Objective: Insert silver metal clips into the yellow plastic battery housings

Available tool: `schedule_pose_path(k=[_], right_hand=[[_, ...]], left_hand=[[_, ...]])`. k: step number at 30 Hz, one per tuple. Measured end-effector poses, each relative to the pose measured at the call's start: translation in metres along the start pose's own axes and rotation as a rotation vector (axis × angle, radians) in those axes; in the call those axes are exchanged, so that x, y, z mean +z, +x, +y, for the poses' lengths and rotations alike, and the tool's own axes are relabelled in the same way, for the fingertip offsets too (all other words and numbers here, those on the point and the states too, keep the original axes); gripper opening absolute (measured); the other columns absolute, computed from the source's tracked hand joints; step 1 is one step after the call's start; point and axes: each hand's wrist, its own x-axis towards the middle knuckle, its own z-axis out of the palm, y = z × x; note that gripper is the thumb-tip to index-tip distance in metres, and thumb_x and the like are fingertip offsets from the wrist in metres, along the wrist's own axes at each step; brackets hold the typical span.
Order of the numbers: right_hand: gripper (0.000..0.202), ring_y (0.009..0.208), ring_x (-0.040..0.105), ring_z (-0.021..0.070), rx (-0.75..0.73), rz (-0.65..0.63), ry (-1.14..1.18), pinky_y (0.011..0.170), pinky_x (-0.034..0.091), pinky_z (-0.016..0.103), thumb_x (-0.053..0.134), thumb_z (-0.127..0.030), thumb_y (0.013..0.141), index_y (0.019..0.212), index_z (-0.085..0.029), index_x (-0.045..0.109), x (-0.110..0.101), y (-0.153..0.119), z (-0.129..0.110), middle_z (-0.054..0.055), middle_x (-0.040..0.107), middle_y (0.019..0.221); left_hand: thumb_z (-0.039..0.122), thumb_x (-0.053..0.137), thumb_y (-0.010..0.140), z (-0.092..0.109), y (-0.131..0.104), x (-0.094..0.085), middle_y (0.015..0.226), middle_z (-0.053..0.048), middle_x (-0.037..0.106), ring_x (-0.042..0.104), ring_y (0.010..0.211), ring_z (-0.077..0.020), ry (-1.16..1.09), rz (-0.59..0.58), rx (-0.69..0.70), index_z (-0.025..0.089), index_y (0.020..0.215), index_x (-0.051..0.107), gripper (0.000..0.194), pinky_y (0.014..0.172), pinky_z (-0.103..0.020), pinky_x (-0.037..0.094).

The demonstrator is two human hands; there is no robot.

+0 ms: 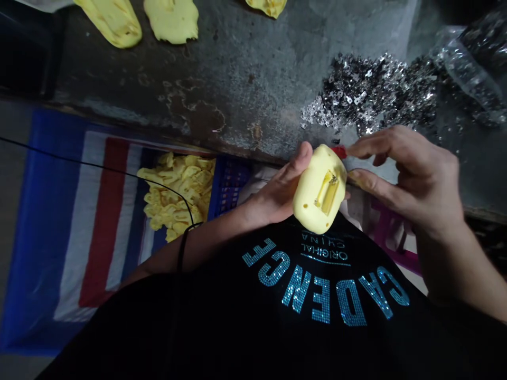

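Note:
My left hand [279, 192] is closed around a pale yellow plastic casing [307, 198], its thumb along the upper left edge. A rectangular recess like a battery compartment faces up, with bits of metal inside and small holes near the casing's ends. Behind the casing's upper right edge a small red piece [339, 152] sticks out. The index fingertip of my right hand [420, 179] is at this red piece. Its thumb tip lies by the casing's right side, apart from the index finger, and nothing shows between them.
Small shiny metal pieces [376, 92] lie heaped on the worn metal table [245, 68], beside a clear plastic bag [471, 74]. Yellow plastic parts [172, 21] lie at the far edge. Below left, a blue crate [43, 221] contains many yellow parts [182, 184]. A black cord [99, 167] crosses it.

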Motion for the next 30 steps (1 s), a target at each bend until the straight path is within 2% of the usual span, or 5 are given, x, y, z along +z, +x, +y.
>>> schedule_pose_path(k=[6, 11, 19, 25, 30], right_hand=[[0.042, 0.11, 0.081, 0.0242, 0.216, -0.059, 0.297, 0.082, 0.061, 0.037, 0.097, -0.047, 0.093, 0.13, -0.032, 0.081, 0.005, 0.005, 0.021, 0.004, 0.083, 0.131], [0.013, 0.103, 0.076, 0.0241, -0.031, 0.142, 0.114, 0.087, 0.061, 0.043, 0.087, -0.024, 0.1, 0.111, -0.032, 0.086, 0.011, -0.002, 0.003, 0.002, 0.08, 0.108], [0.051, 0.098, 0.079, 0.0305, -0.283, 0.308, -0.418, 0.079, 0.058, 0.05, 0.081, -0.016, 0.102, 0.148, -0.036, 0.077, 0.039, -0.036, 0.004, 0.006, 0.09, 0.121], [0.049, 0.099, 0.082, 0.0317, -0.271, 0.253, -0.462, 0.078, 0.058, 0.05, 0.077, -0.022, 0.104, 0.148, -0.045, 0.077, 0.035, -0.041, 0.007, 0.002, 0.091, 0.123], [0.034, 0.096, 0.081, 0.0272, -0.353, 0.271, -0.515, 0.075, 0.054, 0.047, 0.075, -0.019, 0.105, 0.134, -0.033, 0.082, 0.032, -0.034, 0.007, 0.002, 0.091, 0.121]], left_hand=[[0.074, 0.085, 0.095, 0.013, -0.017, 0.016, 0.124, -0.01, 0.082, 0.082, 0.105, -0.0273, 0.102, 0.112, 0.196, 0.024, 0.132, 0.072, 0.063, 0.096, -0.04, 0.07], [0.078, 0.079, 0.097, 0.009, -0.015, 0.013, 0.132, -0.007, 0.078, 0.079, 0.111, -0.0273, 0.063, 0.14, 0.183, 0.032, 0.139, 0.069, 0.063, 0.099, -0.041, 0.069], [0.084, 0.059, 0.098, 0.008, 0.004, 0.014, 0.12, -0.015, 0.082, 0.077, 0.126, -0.0399, 0.091, 0.204, 0.097, 0.02, 0.154, 0.066, 0.085, 0.095, -0.048, 0.07], [0.078, 0.069, 0.099, 0.011, -0.008, 0.018, 0.136, -0.012, 0.08, 0.078, 0.126, -0.035, 0.058, 0.165, 0.118, 0.026, 0.139, 0.071, 0.066, 0.107, -0.046, 0.068], [0.077, 0.068, 0.103, 0.015, -0.016, 0.018, 0.138, -0.009, 0.077, 0.075, 0.132, -0.0326, 0.116, 0.13, 0.138, 0.03, 0.139, 0.071, 0.059, 0.117, -0.045, 0.064]])
